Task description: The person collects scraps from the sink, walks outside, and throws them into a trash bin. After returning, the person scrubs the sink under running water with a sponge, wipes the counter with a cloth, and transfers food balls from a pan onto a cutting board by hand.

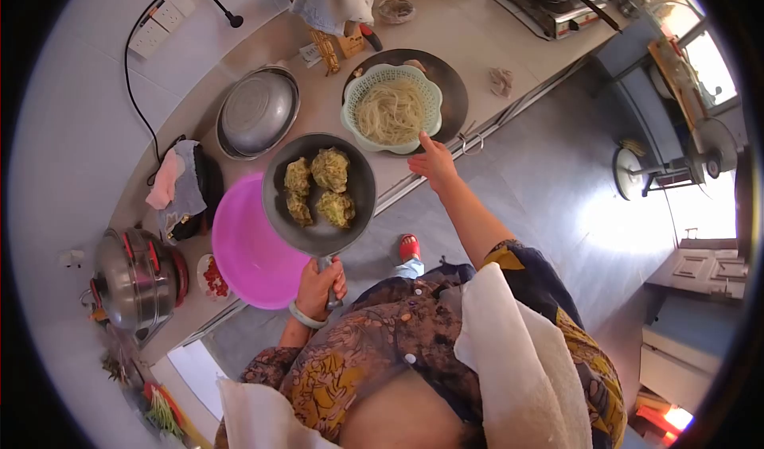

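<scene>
My left hand [320, 290] is closed round the handle of a dark frying pan [322, 238], which holds several greenish-brown clumps of food [330, 170]. The pan overlaps the edge of a pink basin [247, 246]. My right hand [432, 161] has its fingers extended at the near rim of a pale green colander [433, 99]. Whether the fingertips touch the rim I cannot tell. Pale noodles [390, 112] lie in the colander, which rests over a wide dark wok [454, 99] on the counter.
A metal lid [257, 112] lies behind the frying pan. At the left stand a steamer pot [131, 278] and a plate of chopped red pieces [213, 278]. A gas stove [535, 11] with a pan is at the counter's far right.
</scene>
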